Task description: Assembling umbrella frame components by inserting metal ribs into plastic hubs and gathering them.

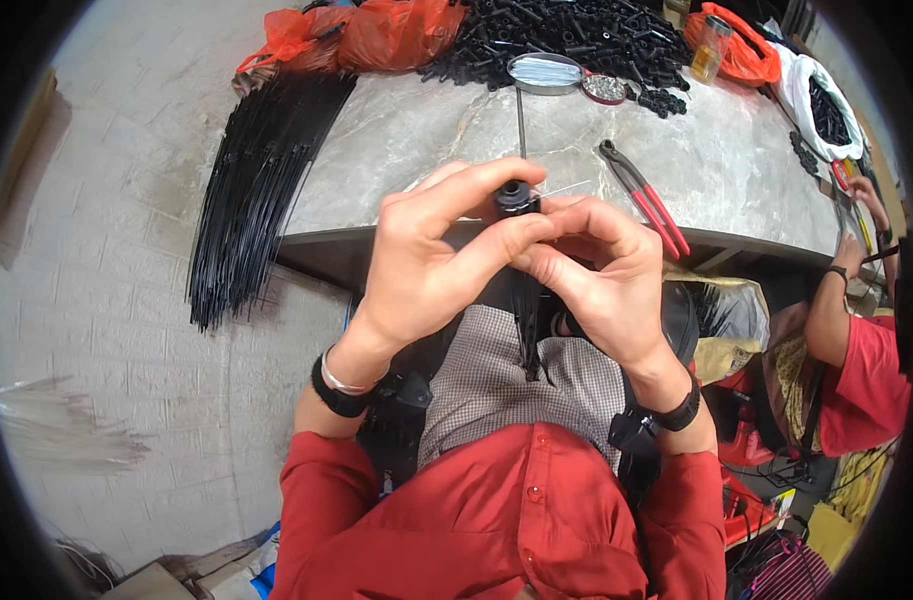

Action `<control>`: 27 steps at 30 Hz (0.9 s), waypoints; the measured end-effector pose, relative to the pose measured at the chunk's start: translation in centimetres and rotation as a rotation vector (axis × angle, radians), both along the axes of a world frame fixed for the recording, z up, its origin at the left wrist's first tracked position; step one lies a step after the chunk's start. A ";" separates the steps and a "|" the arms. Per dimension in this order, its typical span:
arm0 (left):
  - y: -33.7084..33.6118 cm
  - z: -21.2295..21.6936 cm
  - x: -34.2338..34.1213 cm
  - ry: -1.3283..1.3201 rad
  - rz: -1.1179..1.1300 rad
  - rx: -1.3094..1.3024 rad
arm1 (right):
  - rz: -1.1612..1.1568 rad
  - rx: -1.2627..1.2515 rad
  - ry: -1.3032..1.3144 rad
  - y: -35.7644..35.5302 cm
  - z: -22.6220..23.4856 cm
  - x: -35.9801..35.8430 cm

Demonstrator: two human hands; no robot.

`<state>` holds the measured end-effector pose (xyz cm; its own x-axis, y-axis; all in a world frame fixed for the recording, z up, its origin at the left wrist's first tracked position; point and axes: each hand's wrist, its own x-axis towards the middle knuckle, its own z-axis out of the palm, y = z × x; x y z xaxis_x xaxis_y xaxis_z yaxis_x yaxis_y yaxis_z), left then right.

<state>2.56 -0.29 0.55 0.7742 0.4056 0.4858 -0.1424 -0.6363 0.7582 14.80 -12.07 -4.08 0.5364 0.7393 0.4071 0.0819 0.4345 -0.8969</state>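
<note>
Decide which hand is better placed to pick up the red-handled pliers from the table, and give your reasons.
Right, probably. The red-handled pliers lie on the marble table just beyond the right hand. The left hand is farther away and pinches the small black cap, so it seems occupied.

Both hands, left hand (427, 255) and right hand (597, 265), pinch a small black cap (516, 197) above the marble table (717, 170).
</note>
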 end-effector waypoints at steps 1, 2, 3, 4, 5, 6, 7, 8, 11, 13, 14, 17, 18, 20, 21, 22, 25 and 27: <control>0.0 0.2 -0.4 0.003 0.011 0.025 | 0.034 -0.006 0.036 0.0 0.0 0.1; 0.0 0.2 -0.8 0.005 0.024 0.051 | 0.068 -0.011 0.071 -0.1 -0.2 0.4; 0.1 -0.6 -1.3 -0.033 0.011 -0.146 | 0.110 -0.026 0.210 -0.2 -1.6 0.9; 0.0 -0.6 -2.3 -0.029 0.026 -0.143 | 0.188 -0.198 0.218 -0.7 -3.0 2.0; 0.2 -0.8 -3.1 -0.071 0.047 -0.151 | 0.267 -0.345 0.209 -1.0 -5.2 3.2; 0.5 -1.1 -3.6 -0.113 0.066 -0.162 | 0.343 -0.494 0.199 -1.1 -8.0 4.4; 0.8 -1.4 -3.8 -0.177 0.052 -0.152 | 0.290 -0.644 0.128 -1.2 -11.8 5.3; 0.6 -1.2 -4.1 -0.203 0.051 -0.153 | 0.241 -0.792 0.056 -1.0 -15.5 5.7; 0.9 -1.1 -5.7 -0.120 0.155 -0.066 | -0.060 -0.660 -0.286 0.7 -22.0 4.7; 0.8 -1.3 -5.7 -0.254 0.093 -0.110 | -0.088 -0.633 -0.326 3.0 -23.0 3.8; 0.9 -1.3 -6.2 -0.250 0.091 -0.097 | -0.089 -0.626 -0.309 3.9 -23.1 3.4; 0.9 -1.3 -7.3 -0.192 0.116 -0.090 | -0.133 -0.678 -0.426 5.2 -23.4 2.8; 1.0 -1.4 -7.5 -0.187 0.126 -0.093 | -0.122 -0.680 -0.425 5.3 -23.5 2.7; 1.1 -1.8 -7.6 -0.236 0.122 -0.130 | -0.168 -0.576 -0.512 5.3 -23.5 2.4; 1.3 -1.9 -7.6 -0.232 0.127 -0.134 | -0.162 -0.580 -0.510 5.4 -23.5 2.5; 1.5 -2.0 -7.6 -0.249 0.122 -0.137 | -0.146 -0.549 -0.611 5.5 -23.6 2.6; 1.6 -2.1 -7.7 -0.254 0.130 -0.150 | -0.112 -0.518 -0.767 5.6 -23.9 2.9; 1.7 -2.2 -7.6 -0.244 0.144 -0.158 | -0.095 -0.518 -0.823 5.8 -23.8 3.0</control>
